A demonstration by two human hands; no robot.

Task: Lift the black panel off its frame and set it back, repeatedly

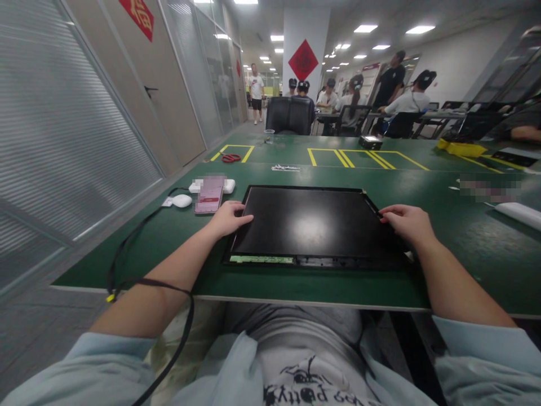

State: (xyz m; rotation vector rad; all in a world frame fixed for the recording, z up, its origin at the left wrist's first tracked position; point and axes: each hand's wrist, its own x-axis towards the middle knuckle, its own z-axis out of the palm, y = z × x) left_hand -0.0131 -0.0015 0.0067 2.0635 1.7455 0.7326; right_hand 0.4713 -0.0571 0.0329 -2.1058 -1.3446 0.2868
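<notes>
A black LCD screen panel (287, 225) lies face up on the green table in front of me, reflecting a ceiling light. Along its near edge runs a thin green circuit board strip (262, 260). My left hand (228, 219) grips the panel's left edge, with the thumb resting on the front surface. On the opposite side, my right hand (409, 223) is closed in a pinch at the right edge of the black frame. What lies under the right palm is partly hidden.
Left of the panel are a pink phone (210, 194), a white oval object (181, 201) and a black cable (127, 242) crossing my left arm. Red scissors (231, 158), a plastic cup (269, 135) and small metal pieces (285, 168) lie farther back. Several people sit or stand beyond.
</notes>
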